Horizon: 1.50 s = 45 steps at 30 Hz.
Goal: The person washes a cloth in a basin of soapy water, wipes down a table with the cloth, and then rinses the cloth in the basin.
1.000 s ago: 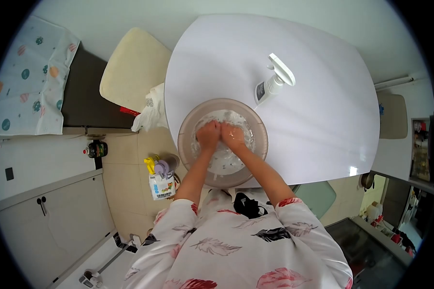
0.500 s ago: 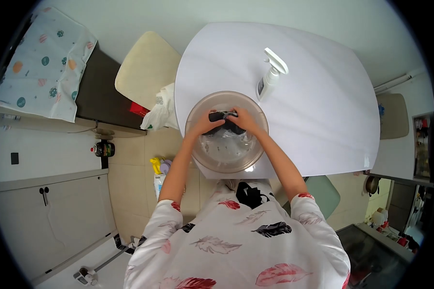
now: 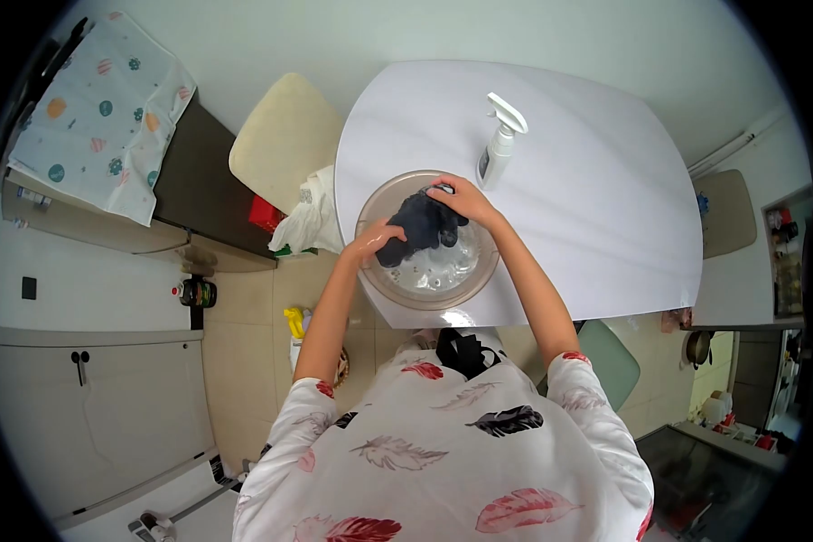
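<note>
A dark grey piece of wet fabric [image 3: 422,223] is stretched between my two hands over a round beige basin [image 3: 375,287]; what kind of garment or cloth it is, I cannot make out. Water [image 3: 429,271] with bubbles fills the basin's lower part. My left hand [image 3: 377,240] grips the fabric's lower left end at the basin's left rim. At the upper right end, my right hand [image 3: 465,199] pinches it with bent fingers. Beyond the basin, a white spray bottle [image 3: 499,149] stands upright.
The basin rests near the front left edge of a white table [image 3: 596,208]. A cream chair [image 3: 285,140] with a white cloth [image 3: 312,217] stands to the left, and a green stool [image 3: 610,361] is at the front right. A yellow-topped bottle [image 3: 294,323] is on the floor.
The dark fabric, bunched between both hands before, is now spread out at a slant. My left hand has moved lower, my right hand up and right. The view has shifted slightly.
</note>
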### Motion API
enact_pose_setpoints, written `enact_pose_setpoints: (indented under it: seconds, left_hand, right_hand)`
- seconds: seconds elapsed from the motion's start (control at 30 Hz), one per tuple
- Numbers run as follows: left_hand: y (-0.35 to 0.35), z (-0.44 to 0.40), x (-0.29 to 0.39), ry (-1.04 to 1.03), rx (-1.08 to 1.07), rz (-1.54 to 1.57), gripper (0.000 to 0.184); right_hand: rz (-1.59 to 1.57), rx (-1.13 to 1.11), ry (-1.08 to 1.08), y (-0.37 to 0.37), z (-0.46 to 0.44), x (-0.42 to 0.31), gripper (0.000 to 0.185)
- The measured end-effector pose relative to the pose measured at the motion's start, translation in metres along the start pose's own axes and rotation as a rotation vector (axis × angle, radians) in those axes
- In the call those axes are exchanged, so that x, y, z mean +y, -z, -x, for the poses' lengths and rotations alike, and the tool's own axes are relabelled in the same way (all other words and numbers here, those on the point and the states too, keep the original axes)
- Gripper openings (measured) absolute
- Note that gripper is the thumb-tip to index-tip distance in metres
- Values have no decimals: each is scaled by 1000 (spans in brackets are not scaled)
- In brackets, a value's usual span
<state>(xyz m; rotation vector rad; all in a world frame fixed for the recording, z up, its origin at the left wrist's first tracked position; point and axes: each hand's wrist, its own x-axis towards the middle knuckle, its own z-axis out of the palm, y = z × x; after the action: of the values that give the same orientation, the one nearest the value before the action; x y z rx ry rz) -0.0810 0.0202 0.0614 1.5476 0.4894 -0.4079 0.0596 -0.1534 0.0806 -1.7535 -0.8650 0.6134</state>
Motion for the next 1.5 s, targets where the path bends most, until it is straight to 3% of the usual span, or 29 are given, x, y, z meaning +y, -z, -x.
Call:
enact_pose_setpoints:
  seconds: [0.07, 0.13, 0.23, 0.37, 0.43, 0.47, 0.53, 0.63, 0.67, 0.8, 0.9, 0.97, 1.27, 1.5]
  left_hand:
    - [-3, 9, 0, 73, 76, 172, 32]
    - [-1, 12, -2, 106, -116, 412, 31]
    - [-5, 23, 3, 76, -101, 556, 30]
    - [-14, 33, 14, -22, -135, 527, 29]
    - [-16, 30, 10, -56, -54, 497, 28]
    - [-17, 29, 9, -57, -54, 498, 28]
    - [-18, 26, 7, -87, -73, 554, 26]
    - [-20, 22, 4, -113, -122, 636, 25]
    - [-20, 21, 3, -111, -123, 634, 25]
    - [-23, 25, 8, -53, -117, 645, 20]
    - [-21, 27, 10, -75, -113, 637, 19]
    - [-21, 27, 7, -76, -110, 615, 19]
    - [-19, 30, 9, -56, -131, 657, 27]
    - [-12, 18, -2, -81, -145, 636, 29]
  right_hand:
    - [66, 21, 56, -4, 4, -2, 27]
    - [115, 26, 89, -11, 5, 8, 27]
    - [113, 86, 107, -22, 16, 15, 29]
    - [18, 217, 136, -38, 43, 14, 29]
    - [142, 652, 313, -49, 54, 17, 26]
    - [143, 652, 314, -54, 62, 19, 26]
    - [207, 569, 55, -63, 77, 10, 22]
    - [89, 493, -41, -77, 80, 5, 24]
    - [80, 585, 33, -82, 77, 7, 25]
    - [85, 635, -17, -89, 71, 11, 22]
    - [-139, 582, -91, -87, 64, 17, 15]
    - [-737, 427, -255, -84, 60, 16, 15]
    - [-788, 297, -213, -83, 55, 29, 20]
    - [-862, 345, -296, -84, 56, 18, 17]
